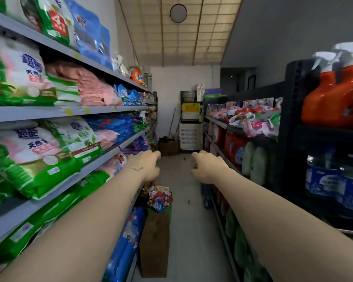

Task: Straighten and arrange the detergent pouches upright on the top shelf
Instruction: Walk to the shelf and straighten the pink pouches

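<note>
- Head view: grey shelving (pixel 49 113) fills the nine o'clock side of the aisle, and a dark rack (pixel 289 119) fills the three o'clock side.
- Green-and-pink bags (pixel 29 74) lie stacked on the middle shelves at nine o'clock. Blue characters "超能" can be read on them, but the smaller print is blurred.
- Detergent pouches (pixel 55 19) stand on the top shelf (pixel 55 44) at ten to eleven o'clock. One is green and white with a red panel, and blue pouches (pixel 88 31) stand just beside it. Their writing is too blurred to read.
- Orange spray bottles (pixel 334 94) with white triggers sit at two o'clock, and blue-labelled jugs (pixel 332 180) at four o'clock.
- Cardboard box (pixel 154 241) on the floor at six o'clock holds small red-and-white sachets.
- Left hand (pixel 147 165) and right hand (pixel 208 167) reach out over the aisle near the centre. Their fingers are loosely curled and grasp nothing, and both are well apart from the pouches.
- Orange bag (pixel 138 75) marked "Tide" sits far along the top shelf.
- Thin bracelet (pixel 134 168) circles the left wrist.
</note>
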`<state>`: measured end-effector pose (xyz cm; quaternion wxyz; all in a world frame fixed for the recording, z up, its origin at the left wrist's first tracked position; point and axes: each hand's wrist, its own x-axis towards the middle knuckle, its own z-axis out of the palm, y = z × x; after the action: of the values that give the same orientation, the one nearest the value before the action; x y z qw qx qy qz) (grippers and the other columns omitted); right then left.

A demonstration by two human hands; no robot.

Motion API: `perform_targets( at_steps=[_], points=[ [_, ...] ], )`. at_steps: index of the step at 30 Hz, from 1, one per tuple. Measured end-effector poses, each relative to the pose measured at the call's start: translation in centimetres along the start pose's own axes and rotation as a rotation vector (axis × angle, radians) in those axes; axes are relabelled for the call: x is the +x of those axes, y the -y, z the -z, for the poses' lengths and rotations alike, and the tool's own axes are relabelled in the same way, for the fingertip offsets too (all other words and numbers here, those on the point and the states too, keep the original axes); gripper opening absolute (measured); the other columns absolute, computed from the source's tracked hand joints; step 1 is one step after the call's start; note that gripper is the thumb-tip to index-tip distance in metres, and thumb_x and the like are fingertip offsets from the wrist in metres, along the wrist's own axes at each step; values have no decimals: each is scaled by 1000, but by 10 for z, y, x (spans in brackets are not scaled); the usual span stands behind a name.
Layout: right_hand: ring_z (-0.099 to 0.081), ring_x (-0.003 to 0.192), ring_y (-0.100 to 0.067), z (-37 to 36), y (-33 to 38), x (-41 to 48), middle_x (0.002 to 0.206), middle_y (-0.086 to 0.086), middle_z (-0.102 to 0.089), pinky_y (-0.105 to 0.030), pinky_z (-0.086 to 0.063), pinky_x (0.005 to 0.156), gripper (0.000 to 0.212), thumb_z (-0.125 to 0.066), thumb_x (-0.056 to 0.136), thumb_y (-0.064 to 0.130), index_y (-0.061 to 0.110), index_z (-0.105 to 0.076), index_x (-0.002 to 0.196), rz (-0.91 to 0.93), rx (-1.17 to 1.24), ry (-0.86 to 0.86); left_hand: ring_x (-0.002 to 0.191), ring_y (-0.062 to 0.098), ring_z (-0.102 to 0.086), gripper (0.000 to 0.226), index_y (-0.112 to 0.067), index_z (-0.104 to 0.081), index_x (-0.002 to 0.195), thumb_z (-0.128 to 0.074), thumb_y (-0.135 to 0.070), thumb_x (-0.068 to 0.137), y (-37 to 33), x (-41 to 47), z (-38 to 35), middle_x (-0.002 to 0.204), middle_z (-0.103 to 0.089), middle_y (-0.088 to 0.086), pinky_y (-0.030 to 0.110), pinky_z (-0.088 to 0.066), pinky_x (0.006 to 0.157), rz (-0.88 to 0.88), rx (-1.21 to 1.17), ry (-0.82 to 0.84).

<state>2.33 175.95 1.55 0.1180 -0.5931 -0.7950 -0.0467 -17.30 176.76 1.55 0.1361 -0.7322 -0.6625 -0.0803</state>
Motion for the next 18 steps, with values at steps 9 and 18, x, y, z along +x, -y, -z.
perform_targets(
  at_steps=[9, 18],
  points=[
    [-51, 112, -29, -52, -52, 106, 124, -7, -53, -43, -38, 94, 28, -47, 93, 29, 16, -49, 118, -93, 50, 42, 118, 29, -50, 43, -25, -42, 134, -49, -32, 92, -4, 107, -55, 131, -47, 6, 42, -39, 93, -83, -1, 7],
    [-52, 107, -29, -79, -106, 251, 119, -6, -53, -42, -38, 89, 25, -48, 92, 26, 15, -50, 115, -90, 17, 39, 118, 29, -49, 40, -24, -42, 131, -49, -32, 93, -8, 260, -104, 128, -46, 6, 44, -38, 93, -76, -19, 41]
  ],
)
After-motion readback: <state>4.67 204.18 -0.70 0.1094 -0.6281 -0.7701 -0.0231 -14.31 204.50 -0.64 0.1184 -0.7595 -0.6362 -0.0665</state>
